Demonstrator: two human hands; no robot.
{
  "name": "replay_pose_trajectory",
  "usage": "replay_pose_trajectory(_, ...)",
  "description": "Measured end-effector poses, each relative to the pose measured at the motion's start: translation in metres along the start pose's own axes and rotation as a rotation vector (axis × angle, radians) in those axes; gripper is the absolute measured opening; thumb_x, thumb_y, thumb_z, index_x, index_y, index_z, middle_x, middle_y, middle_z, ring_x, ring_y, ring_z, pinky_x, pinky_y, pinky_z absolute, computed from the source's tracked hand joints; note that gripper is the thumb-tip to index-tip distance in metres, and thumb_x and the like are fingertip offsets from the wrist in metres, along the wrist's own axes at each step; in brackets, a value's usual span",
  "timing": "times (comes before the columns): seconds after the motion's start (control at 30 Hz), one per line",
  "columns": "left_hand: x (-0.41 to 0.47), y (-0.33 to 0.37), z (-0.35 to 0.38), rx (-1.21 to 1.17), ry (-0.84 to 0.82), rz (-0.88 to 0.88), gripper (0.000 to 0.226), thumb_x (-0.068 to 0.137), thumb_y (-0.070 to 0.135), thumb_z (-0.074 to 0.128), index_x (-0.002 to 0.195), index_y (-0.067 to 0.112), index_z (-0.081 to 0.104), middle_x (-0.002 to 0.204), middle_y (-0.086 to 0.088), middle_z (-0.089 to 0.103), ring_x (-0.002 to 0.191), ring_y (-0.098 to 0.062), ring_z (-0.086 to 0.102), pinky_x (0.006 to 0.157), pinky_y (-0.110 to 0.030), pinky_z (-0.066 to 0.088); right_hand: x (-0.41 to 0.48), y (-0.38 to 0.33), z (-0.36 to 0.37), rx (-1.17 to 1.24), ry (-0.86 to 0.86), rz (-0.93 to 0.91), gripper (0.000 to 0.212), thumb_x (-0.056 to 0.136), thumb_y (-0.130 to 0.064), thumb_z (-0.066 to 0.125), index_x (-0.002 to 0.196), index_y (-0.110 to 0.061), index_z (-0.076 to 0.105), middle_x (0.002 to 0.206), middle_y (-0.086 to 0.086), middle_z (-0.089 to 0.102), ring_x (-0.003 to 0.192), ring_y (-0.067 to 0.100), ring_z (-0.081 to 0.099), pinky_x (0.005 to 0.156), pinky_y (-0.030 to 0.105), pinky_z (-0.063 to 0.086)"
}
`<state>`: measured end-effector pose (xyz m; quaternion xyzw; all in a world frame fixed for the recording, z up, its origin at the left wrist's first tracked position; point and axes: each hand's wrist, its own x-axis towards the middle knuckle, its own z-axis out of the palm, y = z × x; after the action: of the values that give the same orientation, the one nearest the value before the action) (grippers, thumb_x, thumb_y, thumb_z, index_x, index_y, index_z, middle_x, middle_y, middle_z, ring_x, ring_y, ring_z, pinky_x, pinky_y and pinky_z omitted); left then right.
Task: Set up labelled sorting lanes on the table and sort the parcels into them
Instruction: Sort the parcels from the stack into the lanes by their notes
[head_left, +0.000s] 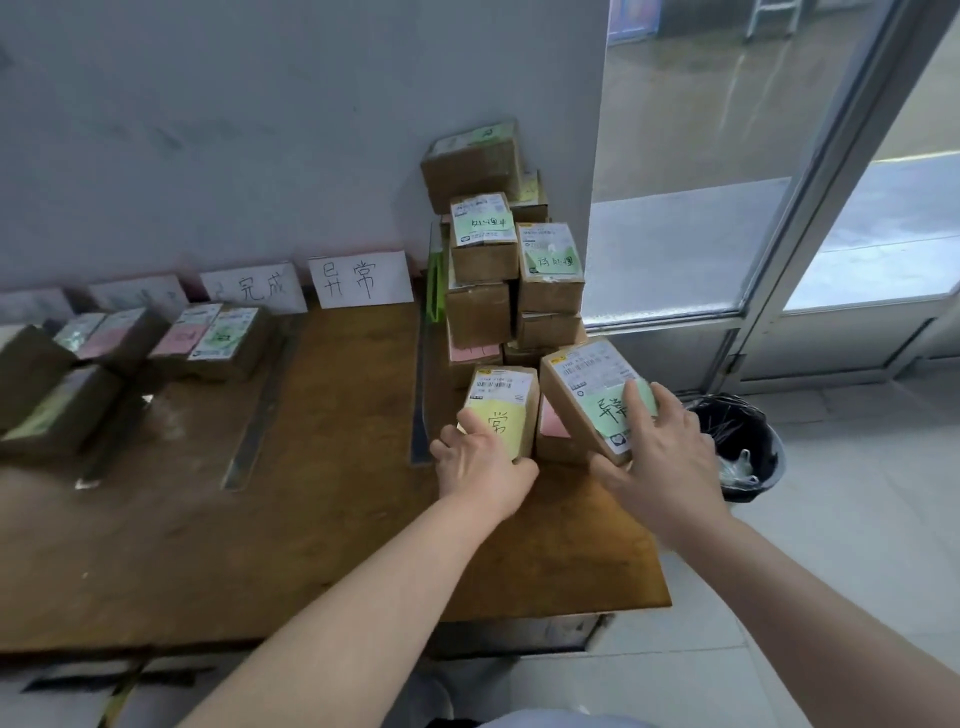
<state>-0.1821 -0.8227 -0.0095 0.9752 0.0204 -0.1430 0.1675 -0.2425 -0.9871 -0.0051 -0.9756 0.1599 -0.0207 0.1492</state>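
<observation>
My left hand (480, 460) grips a small brown parcel with a yellow note (503, 402) at the right end of the wooden table (291, 519). My right hand (662, 447) holds a tilted parcel with a green note (592, 392) just beside it. Behind them a stack of brown parcels (506, 249) leans against the wall corner. White paper lane labels (360, 279) stand along the wall. Dark strips (260, 415) on the tabletop mark off lanes. Several sorted parcels (208, 338) lie in the left lanes.
A black waste bin (743, 447) with a bag stands on the tiled floor right of the table. A glass door (779, 182) and its frame fill the right side. The table's right edge runs close by my right wrist.
</observation>
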Motion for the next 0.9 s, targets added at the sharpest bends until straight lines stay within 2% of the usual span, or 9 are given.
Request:
replay_pose_trajectory(0.23, -0.031, -0.035, -0.065, -0.153, 0.156, 0.047, 0.078, 0.083, 0.049, 0.065, 0.134, 0.023, 0.012, 0.138, -0.004, 0.033, 0.122, -0.022, 0.036, 0.095, -0.037, 0.048, 0.016, -0.050, -0.023, 0.142, 0.119, -0.103, 0.086, 0.085, -0.057, 0.054, 0.151, -0.025, 0.009, 0.155, 0.008, 0.015, 0.135, 0.032, 0.024, 0.108, 0.045, 0.027)
replay_pose_trajectory(0.43, -0.007, -0.081, -0.106, -0.210, 0.276, -0.123, 0.078, 0.084, 0.050, 0.066, 0.139, 0.018, 0.020, 0.135, -0.008, 0.039, 0.120, -0.026, 0.042, 0.094, -0.042, 0.051, 0.030, -0.103, -0.024, 0.163, 0.099, -0.235, 0.084, 0.086, -0.060, 0.052, 0.150, -0.030, 0.006, 0.157, 0.004, 0.011, 0.140, 0.029, 0.018, 0.113, 0.046, 0.021)
replay_pose_trajectory(0.53, 0.012, -0.111, -0.118, -0.305, 0.228, -0.234, 0.078, 0.086, 0.048, 0.065, 0.142, 0.016, 0.020, 0.134, -0.010, 0.042, 0.119, -0.028, 0.046, 0.092, -0.041, 0.051, 0.036, -0.129, -0.021, 0.154, 0.063, -0.268, 0.081, 0.087, -0.058, 0.052, 0.148, -0.028, 0.009, 0.156, 0.006, 0.012, 0.136, 0.031, 0.023, 0.110, 0.046, 0.024)
replay_pose_trajectory(0.67, 0.045, -0.147, -0.129, -0.440, 0.126, -0.351, 0.082, 0.084, 0.046, 0.066, 0.145, 0.015, 0.020, 0.133, -0.013, 0.044, 0.118, -0.031, 0.049, 0.096, -0.047, 0.050, 0.052, -0.167, -0.009, 0.123, 0.022, -0.265, 0.079, 0.086, -0.060, 0.052, 0.147, -0.028, 0.012, 0.155, 0.008, 0.015, 0.134, 0.031, 0.028, 0.106, 0.045, 0.030)
replay_pose_trajectory(0.77, 0.075, -0.166, -0.136, -0.420, 0.097, -0.365, 0.084, 0.081, 0.047, 0.068, 0.145, 0.017, 0.021, 0.133, -0.013, 0.044, 0.118, -0.032, 0.049, 0.097, -0.048, 0.049, 0.067, -0.200, 0.001, 0.104, 0.016, -0.256, 0.080, 0.085, -0.060, 0.052, 0.147, -0.027, 0.013, 0.154, 0.010, 0.017, 0.132, 0.032, 0.030, 0.106, 0.046, 0.031)
replay_pose_trajectory(0.9, 0.126, -0.179, -0.148, -0.368, 0.054, -0.316, 0.092, 0.081, 0.045, 0.072, 0.149, 0.015, 0.018, 0.141, -0.016, 0.038, 0.128, -0.036, 0.040, 0.104, -0.048, 0.042, 0.097, -0.246, 0.016, 0.073, 0.016, -0.210, 0.082, 0.086, -0.060, 0.052, 0.149, -0.026, 0.011, 0.154, 0.013, 0.017, 0.132, 0.035, 0.030, 0.106, 0.047, 0.031)
